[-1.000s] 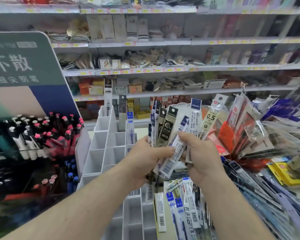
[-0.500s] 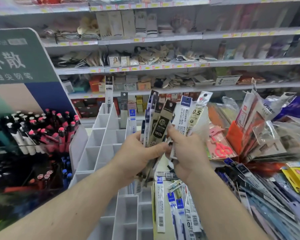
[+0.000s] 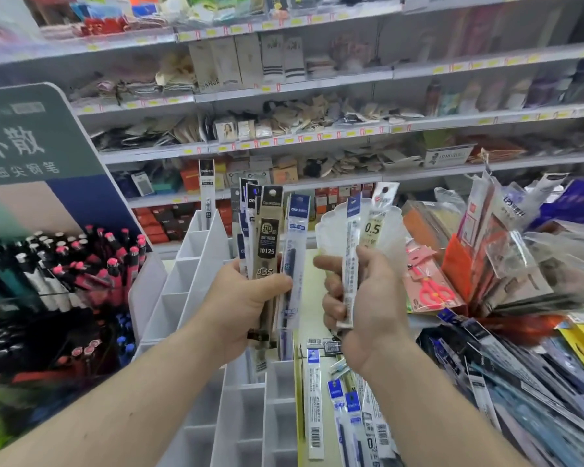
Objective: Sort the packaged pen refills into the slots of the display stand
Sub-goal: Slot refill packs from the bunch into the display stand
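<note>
Shop shelves point(image 3: 317, 143), two hands point(image 3: 246, 305) gripping refill packs point(image 3: 270, 237)

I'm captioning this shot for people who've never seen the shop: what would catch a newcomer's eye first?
Two hands at the centre, each holding packaged pen refills: the left hand grips a fanned bundle fronted by a dark pack marked 10125, the right hand a couple topped by a 0.5 pack. Below them stands the white display stand, its nearer slots bare, with pink-capped pens at left.
</note>
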Demonstrator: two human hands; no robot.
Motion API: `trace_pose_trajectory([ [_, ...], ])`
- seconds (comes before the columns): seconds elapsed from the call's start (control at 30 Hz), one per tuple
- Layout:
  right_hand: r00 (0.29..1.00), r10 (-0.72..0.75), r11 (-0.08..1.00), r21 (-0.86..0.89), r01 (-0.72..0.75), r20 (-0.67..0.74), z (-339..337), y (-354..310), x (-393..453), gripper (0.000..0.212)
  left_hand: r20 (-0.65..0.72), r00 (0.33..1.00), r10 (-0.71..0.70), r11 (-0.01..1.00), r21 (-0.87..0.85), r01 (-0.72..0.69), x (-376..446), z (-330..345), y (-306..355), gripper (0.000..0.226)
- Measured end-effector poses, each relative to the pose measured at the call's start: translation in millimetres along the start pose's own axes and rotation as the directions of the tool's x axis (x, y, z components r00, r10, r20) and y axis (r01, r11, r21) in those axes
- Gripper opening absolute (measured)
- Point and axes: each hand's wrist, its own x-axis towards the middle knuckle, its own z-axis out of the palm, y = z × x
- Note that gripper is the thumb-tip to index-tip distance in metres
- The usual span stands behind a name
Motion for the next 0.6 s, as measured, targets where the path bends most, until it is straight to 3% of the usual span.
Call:
trace_pose_trajectory([
  [0.17,0.998,-0.064,0.996,-0.058,0.064,0.009,10,14,-7,0.027,-0.036,0.999,-0.023,0.999,0.028,0.024,-1,2,-3,0.030],
  [0.27,0.991,-0.096,0.994,-0.050,0.100,0.091,16,18,-7,0.025,-0.029,0.999,-0.019,1.000,0.013,0.019,-1,3,-2,0.037],
  [0.4,0.991,-0.102,0.992,-0.060,0.108,0.088,18,22,0,0.025,0.007,1.000,-0.018,1.000,-0.002,0.018,-2,2,1,0.063],
  [0.5,0.983,-0.120,0.983,-0.122,0.137,0.138,17,22,1,0.036,0.024,1.000,-0.018,1.000,-0.006,0.018,-1,1,1,0.060],
  [0.6,0.973,-0.134,0.952,-0.248,0.179,0.190,11,18,4,0.028,0.045,0.999,0.009,0.999,-0.031,-0.007,0,-2,2,0.051],
])
